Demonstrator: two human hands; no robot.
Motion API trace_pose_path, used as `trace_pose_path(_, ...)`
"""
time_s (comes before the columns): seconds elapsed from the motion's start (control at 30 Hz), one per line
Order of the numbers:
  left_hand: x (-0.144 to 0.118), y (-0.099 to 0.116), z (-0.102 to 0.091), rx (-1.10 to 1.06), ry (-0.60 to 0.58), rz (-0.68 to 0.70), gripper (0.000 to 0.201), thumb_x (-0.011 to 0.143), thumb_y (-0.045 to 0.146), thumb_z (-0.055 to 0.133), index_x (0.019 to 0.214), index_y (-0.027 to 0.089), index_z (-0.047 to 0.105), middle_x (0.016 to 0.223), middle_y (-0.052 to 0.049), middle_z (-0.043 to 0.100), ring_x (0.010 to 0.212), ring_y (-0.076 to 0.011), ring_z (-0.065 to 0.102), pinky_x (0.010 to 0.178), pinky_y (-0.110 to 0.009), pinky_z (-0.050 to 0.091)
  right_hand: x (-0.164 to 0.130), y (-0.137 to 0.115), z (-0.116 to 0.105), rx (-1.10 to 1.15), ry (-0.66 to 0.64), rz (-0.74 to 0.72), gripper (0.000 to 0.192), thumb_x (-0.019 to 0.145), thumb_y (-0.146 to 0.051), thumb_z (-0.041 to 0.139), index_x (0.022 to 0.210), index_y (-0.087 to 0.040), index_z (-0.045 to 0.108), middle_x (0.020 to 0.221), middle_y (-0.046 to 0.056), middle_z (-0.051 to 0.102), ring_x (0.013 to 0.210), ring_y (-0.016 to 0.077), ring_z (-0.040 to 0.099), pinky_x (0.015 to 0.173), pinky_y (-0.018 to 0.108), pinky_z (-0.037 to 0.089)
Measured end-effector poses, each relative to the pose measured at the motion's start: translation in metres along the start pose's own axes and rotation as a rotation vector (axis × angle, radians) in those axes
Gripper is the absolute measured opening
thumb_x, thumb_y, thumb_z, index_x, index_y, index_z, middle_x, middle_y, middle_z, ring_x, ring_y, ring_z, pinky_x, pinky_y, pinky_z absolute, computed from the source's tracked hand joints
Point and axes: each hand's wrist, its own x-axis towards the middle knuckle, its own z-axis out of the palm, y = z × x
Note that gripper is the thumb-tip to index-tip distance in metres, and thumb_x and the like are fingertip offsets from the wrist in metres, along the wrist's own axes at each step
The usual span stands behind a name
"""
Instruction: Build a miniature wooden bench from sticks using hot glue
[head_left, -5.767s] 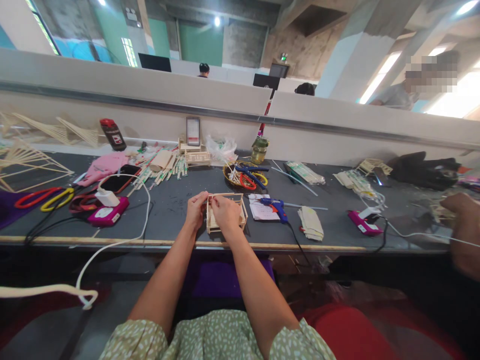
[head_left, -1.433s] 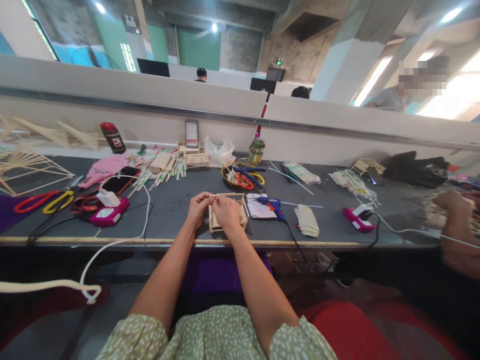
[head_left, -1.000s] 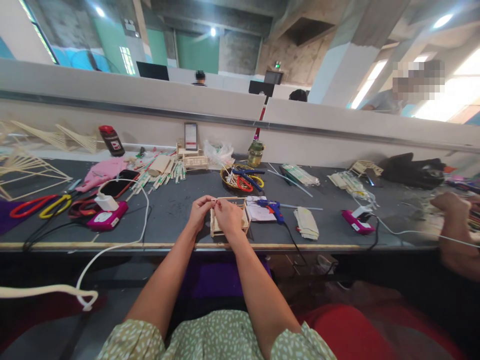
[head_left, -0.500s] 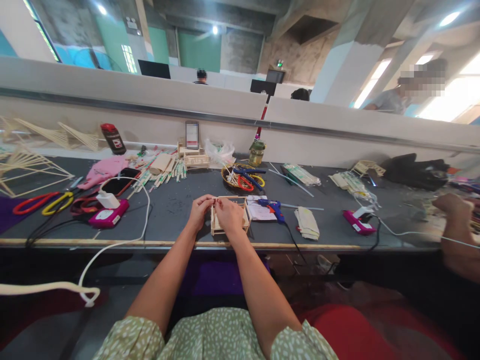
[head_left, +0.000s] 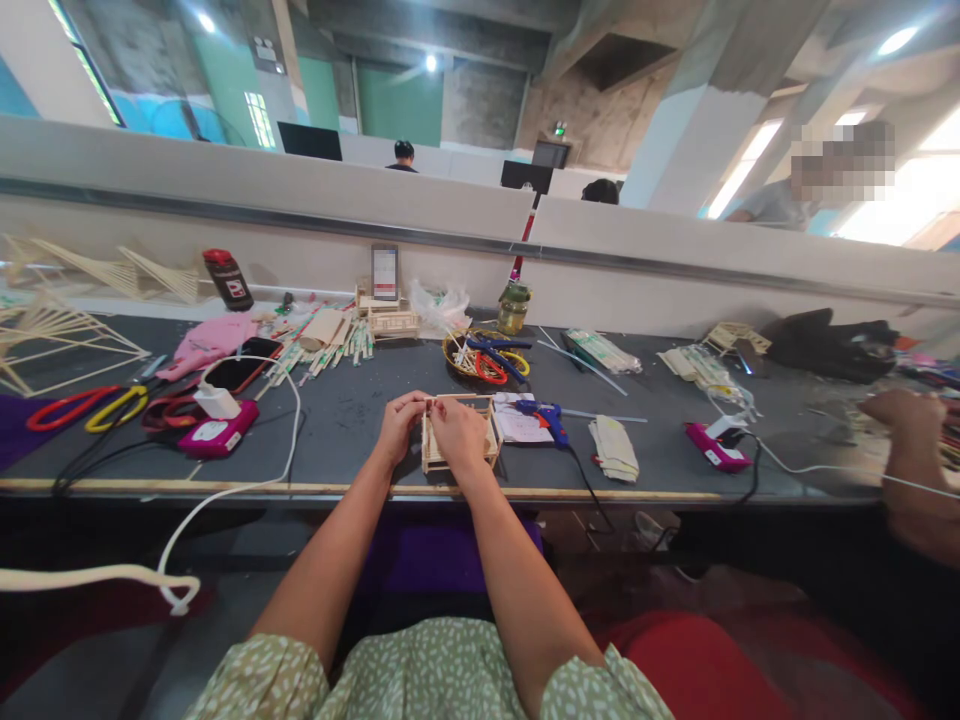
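Observation:
A small wooden stick frame [head_left: 442, 464] sits near the table's front edge, partly covered by my hands. My left hand [head_left: 403, 425] is closed at its far left corner, thumb and fingertips pressed together there. Over the frame's left part my right hand [head_left: 459, 432] is closed too, its fingertips meeting the left ones at the same corner. Whatever lies between the fingertips is too small to make out. Just right of the frame are a paper sheet [head_left: 517, 425] and a blue glue gun [head_left: 551, 420] resting partly on it.
Behind my hands stands a basket [head_left: 450, 362] with scissors and pliers. A folded cloth [head_left: 615, 447] lies to the right. Pink power strips [head_left: 219, 430] with cables are on both sides. A co-worker's arm [head_left: 911, 450] reaches in at far right.
Hardly anything differs. My hands stay at the frame's far left corner, and the co-worker's hand at far right has shifted slightly left.

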Motion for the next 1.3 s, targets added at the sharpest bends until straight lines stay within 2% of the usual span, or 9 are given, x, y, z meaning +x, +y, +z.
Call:
trace_pose_path(0.6, 0.002, -0.004, -0.002, 0.029, 0.023, -0.012, 0.012, 0.065, 0.026, 0.068, 0.071, 0.016, 0.069, 0.069, 0.0, 0.064, 0.062, -0.0117, 0.056, 0.063, -0.022, 0.043, 0.0, 0.002, 0.004, 0.033, 0.007, -0.015, 0.03, 0.098, -0.036, 0.041, 0.099, -0.025, 0.068, 0.089, 0.004, 0.075, 0.083, 0.0178, 0.067, 0.07, 0.025, 0.04)
trace_pose_path(0.73, 0.001, -0.004, -0.003, 0.041, 0.027, 0.011, 0.018, 0.068, 0.025, 0.066, 0.082, 0.017, 0.073, 0.077, -0.002, 0.067, 0.068, -0.0134, 0.058, 0.067, -0.024, 0.045, -0.003, 0.003, -0.006, 0.109, 0.024, -0.036, 0.023, 0.094, -0.034, 0.048, 0.094, -0.025, 0.069, 0.085, 0.002, 0.074, 0.078, 0.0163, 0.066, 0.067, 0.023, 0.038)
trace_pose_path(0.8, 0.001, 0.003, -0.002, 0.087, 0.067, 0.103, 0.021, 0.071, 0.027, 0.067, 0.089, 0.018, 0.074, 0.087, -0.004, 0.068, 0.079, -0.0161, 0.06, 0.073, -0.026, 0.046, -0.002, 0.004, -0.015, 0.202, 0.05, -0.07, 0.021, 0.092, -0.034, 0.051, 0.092, -0.025, 0.07, 0.078, 0.0, 0.072, 0.072, 0.0145, 0.064, 0.064, 0.022, 0.036)
trace_pose_path(0.9, 0.002, 0.025, 0.002, 0.275, 0.121, 0.376, 0.021, 0.079, 0.033, 0.066, 0.091, 0.02, 0.076, 0.103, -0.008, 0.066, 0.101, -0.0212, 0.058, 0.087, -0.031, 0.045, 0.005, 0.007, -0.03, 0.358, 0.083, -0.144, 0.019, 0.089, -0.036, 0.055, 0.09, -0.025, 0.071, 0.067, -0.003, 0.067, 0.063, 0.0118, 0.058, 0.059, 0.02, 0.034)
trace_pose_path(0.97, 0.005, 0.045, 0.008, 0.419, 0.036, 0.475, 0.02, 0.083, 0.034, 0.065, 0.093, 0.022, 0.078, 0.104, -0.007, 0.065, 0.104, -0.0214, 0.057, 0.093, -0.034, 0.043, 0.015, 0.01, -0.038, 0.427, 0.107, -0.209, 0.019, 0.088, -0.036, 0.056, 0.088, -0.024, 0.071, 0.063, -0.004, 0.063, 0.058, 0.0107, 0.054, 0.057, 0.02, 0.033)
trace_pose_path(1.03, 0.01, 0.063, 0.016, 0.53, -0.056, 0.496, 0.018, 0.081, 0.035, 0.068, 0.089, 0.023, 0.078, 0.096, -0.007, 0.067, 0.097, -0.0206, 0.059, 0.088, -0.032, 0.045, 0.026, 0.012, -0.044, 0.465, 0.135, -0.264, 0.019, 0.086, -0.035, 0.056, 0.085, -0.022, 0.071, 0.059, -0.005, 0.059, 0.056, 0.0101, 0.05, 0.056, 0.02, 0.032)
trace_pose_path(1.13, 0.021, 0.077, 0.03, 0.454, -0.114, 0.431, 0.02, 0.08, 0.037, 0.07, 0.088, 0.02, 0.078, 0.088, -0.005, 0.068, 0.082, -0.0172, 0.06, 0.075, -0.029, 0.047, 0.041, 0.014, -0.052, 0.497, 0.158, -0.3, 0.02, 0.086, -0.033, 0.055, 0.082, -0.02, 0.07, 0.056, -0.005, 0.055, 0.054, 0.0098, 0.048, 0.055, 0.02, 0.032)
trace_pose_path(1.3, 0.042, 0.069, 0.052, 0.291, 0.004, 0.277, 0.028, 0.074, 0.04, 0.073, 0.084, 0.014, 0.075, 0.072, -0.003, 0.067, 0.061, -0.014, 0.058, 0.05, -0.024, 0.043, 0.068, 0.035, -0.06, 0.404, 0.136, -0.272, 0.029, 0.091, -0.041, 0.051, 0.088, -0.021, 0.071, 0.066, -0.002, 0.064, 0.063, 0.0121, 0.057, 0.059, 0.021, 0.036)
